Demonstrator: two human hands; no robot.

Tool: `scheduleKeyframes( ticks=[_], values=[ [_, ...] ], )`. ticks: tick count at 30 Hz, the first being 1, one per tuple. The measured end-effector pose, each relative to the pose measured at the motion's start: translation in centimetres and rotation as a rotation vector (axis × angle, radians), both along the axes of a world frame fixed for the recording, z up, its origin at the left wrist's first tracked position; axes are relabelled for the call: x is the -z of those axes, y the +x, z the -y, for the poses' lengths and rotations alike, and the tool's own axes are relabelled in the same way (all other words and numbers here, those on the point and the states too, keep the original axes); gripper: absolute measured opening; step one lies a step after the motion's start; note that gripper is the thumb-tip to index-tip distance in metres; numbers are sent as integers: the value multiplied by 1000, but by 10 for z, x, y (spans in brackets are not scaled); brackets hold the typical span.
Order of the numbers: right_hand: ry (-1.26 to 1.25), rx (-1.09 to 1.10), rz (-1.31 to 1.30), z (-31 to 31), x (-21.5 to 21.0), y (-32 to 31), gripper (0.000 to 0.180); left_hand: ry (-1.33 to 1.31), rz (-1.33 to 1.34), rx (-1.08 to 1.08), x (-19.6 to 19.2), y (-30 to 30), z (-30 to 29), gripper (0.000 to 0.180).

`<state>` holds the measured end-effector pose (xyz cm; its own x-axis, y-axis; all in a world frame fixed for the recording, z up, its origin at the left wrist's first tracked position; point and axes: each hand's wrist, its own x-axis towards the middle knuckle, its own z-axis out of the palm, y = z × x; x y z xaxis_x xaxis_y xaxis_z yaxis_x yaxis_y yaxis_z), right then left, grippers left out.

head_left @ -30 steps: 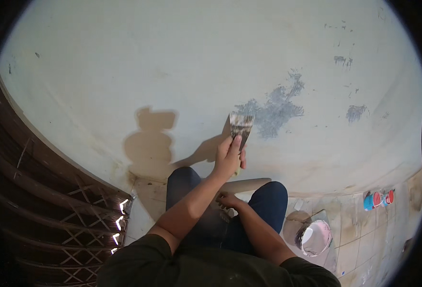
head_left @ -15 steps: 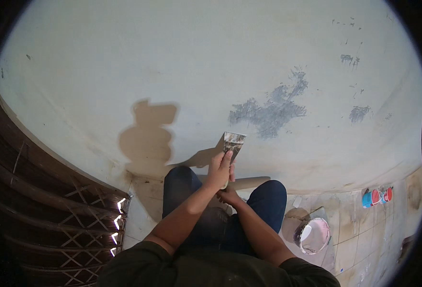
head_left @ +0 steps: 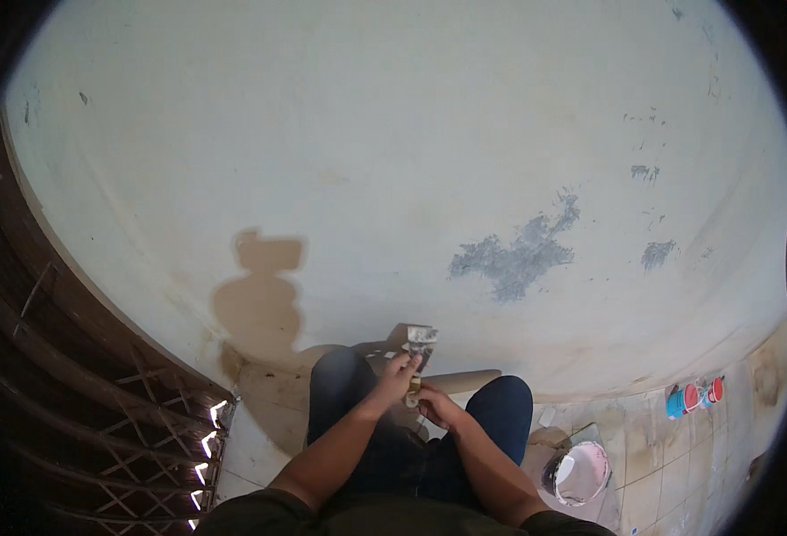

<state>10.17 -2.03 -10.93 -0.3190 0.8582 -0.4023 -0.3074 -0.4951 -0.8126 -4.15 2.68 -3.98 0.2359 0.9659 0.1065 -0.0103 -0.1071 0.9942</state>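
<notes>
Seen from above, looking down past bent knees in dark blue trousers (head_left: 500, 413) toward a pale, off-white plastered wall (head_left: 393, 161). At picture centre, just below the wall's foot: left hand (head_left: 399, 375) wrapped around the handle of a flat metal putty knife smeared with grey filler (head_left: 421, 342), blade pointing up toward twelve o'clock and close to the wall. Right hand (head_left: 436, 408) directly beneath at six o'clock of the left, fingers curled, touching the lower end of the handle; cannot tell whether anything else sits in its palm. On the wall at two o'clock from the hands, an irregular patch of grey filler (head_left: 516, 259), with smaller grey spots farther right. At nine o'clock, a dark brown wooden lattice gate (head_left: 81, 402). At four o'clock on the tiled floor (head_left: 679, 473), a round bucket holding pale pinkish paste (head_left: 579, 472); farther out at three o'clock, small blue and red containers (head_left: 692, 397).
</notes>
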Motion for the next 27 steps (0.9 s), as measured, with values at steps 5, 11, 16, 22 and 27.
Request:
scheduleKeyframes(
  ticks=[5, 11, 16, 22, 27],
  values=[
    [552, 334, 401, 2, 14, -10, 11, -147, 51, 169, 6, -1, 6, 36],
    [322, 413, 98, -26, -112, -3, 11, -197, 203, 102, 32, -19, -21, 51],
    [559, 531, 259, -31, -216, 2, 24, -642, 354, 157, 35, -23, -29, 53],
    [644, 537, 278, -32, -206, 5, 42, -421, 243, 236, 52, -18, -30, 49],
    [486, 494, 360, -18, -115, 2, 47, -417, 227, 211, 31, -15, -26, 47]
  ],
)
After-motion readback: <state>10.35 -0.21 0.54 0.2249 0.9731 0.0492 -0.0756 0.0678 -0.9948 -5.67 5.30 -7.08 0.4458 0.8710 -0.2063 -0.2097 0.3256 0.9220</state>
